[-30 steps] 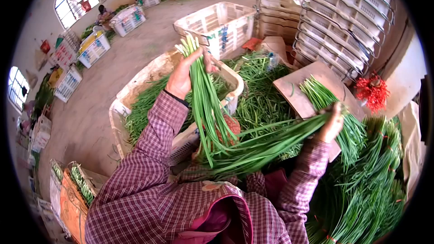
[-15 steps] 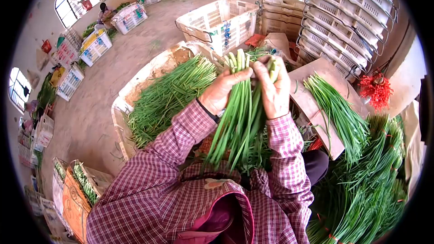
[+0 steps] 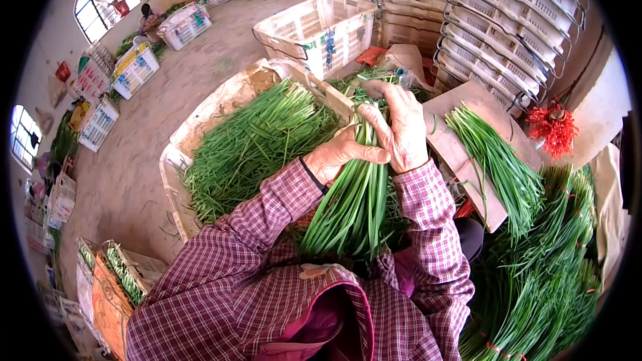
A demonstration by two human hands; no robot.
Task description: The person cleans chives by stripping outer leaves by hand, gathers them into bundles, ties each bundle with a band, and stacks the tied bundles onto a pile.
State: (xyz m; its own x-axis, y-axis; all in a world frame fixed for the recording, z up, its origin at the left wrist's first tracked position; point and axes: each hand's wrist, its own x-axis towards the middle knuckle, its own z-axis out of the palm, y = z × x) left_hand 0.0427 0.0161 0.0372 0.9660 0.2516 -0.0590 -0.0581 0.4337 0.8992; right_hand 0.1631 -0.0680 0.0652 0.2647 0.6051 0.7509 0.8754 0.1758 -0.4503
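Observation:
My left hand [image 3: 340, 155] is wrapped round a bunch of long green stalks [image 3: 353, 210], its thumb lying across them. Against the upper part of the same bunch is my right hand [image 3: 399, 127], with its fingers bent over the pale ends. The leaves hang down towards my lap. Loose green stalks [image 3: 257, 140] fill much of a white crate [image 3: 175, 184] on the left. Another small pile of stalks [image 3: 491, 160] lies on a board [image 3: 438, 117] to the right.
Tied green bundles [image 3: 542, 281] are heaped at the lower right. Red ties [image 3: 553, 130] hang beside tall stacked crates [image 3: 498, 40]. An upright white crate [image 3: 321, 33] stands ahead. A person [image 3: 148, 20] sits far left near more crates.
Both hands have come together on one bunch in front of me. Since half a second ago, my right hand has closed over its top and the stalks have drawn together.

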